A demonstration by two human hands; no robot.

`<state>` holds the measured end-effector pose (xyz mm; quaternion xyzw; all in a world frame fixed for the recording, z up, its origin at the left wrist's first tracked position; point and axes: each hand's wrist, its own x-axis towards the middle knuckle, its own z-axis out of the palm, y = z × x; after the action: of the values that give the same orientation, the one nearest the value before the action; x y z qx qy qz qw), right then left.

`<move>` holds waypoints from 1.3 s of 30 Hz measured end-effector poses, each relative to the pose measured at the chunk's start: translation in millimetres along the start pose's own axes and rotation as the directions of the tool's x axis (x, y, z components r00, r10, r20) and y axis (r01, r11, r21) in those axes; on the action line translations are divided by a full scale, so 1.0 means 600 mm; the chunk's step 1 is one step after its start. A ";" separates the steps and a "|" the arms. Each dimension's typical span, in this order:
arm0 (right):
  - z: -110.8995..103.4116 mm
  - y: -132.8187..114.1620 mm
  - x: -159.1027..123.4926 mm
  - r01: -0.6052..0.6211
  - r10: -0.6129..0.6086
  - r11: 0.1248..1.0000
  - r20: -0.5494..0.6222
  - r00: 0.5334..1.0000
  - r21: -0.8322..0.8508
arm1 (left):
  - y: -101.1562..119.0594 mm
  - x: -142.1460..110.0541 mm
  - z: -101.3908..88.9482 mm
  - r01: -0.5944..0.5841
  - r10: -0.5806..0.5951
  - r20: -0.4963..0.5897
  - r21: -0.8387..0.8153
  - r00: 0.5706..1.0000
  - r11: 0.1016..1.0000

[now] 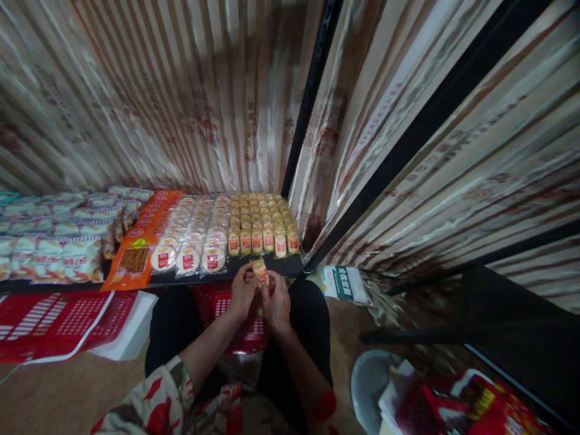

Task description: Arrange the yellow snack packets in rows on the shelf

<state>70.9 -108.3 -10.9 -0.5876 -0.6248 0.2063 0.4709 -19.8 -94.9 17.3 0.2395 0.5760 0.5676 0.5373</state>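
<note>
Between my two hands is a small yellow snack packet [260, 269] with a red label, raised just in front of the shelf edge. The fingers of my left hand [243, 291] pinch its left side. My right hand [275, 301] grips its lower right side with closed fingers. Beyond them, rows of matching yellow snack packets [257, 240] stand on the dark shelf [226, 270]. To their left lie rows of round white crackers [187, 260] in clear wrappers.
An orange snack bag [131, 266] and white snack bags [67, 260] fill the shelf's left part. Red baskets [67, 320] [249, 338] sit below and between my knees. Black posts [312, 96] rise before striped sheeting [203, 90]. A grey basin [369, 386] stands at the lower right.
</note>
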 end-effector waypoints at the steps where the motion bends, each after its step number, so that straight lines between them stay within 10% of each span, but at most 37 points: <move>1: 0.000 0.001 0.001 -0.002 0.002 1.000 0.001 1.000 -0.006 | 0.001 0.002 0.003 -0.010 0.011 -0.018 0.018 1.000 1.000; 21: 0.018 0.039 0.036 0.076 -0.078 0.995 -0.033 0.996 -0.062 | -0.024 0.066 0.032 -0.182 0.190 -0.051 0.129 0.981 0.975; 39: 0.034 0.052 0.076 0.054 -0.056 0.995 -0.011 0.998 -0.087 | 0.003 0.102 0.069 -0.316 0.348 0.073 0.620 0.935 0.718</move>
<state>76.9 -53.1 -30.1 -0.5914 -0.6460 0.1621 0.4545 -2.3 -24.1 6.7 0.4885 0.6911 0.4379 0.3033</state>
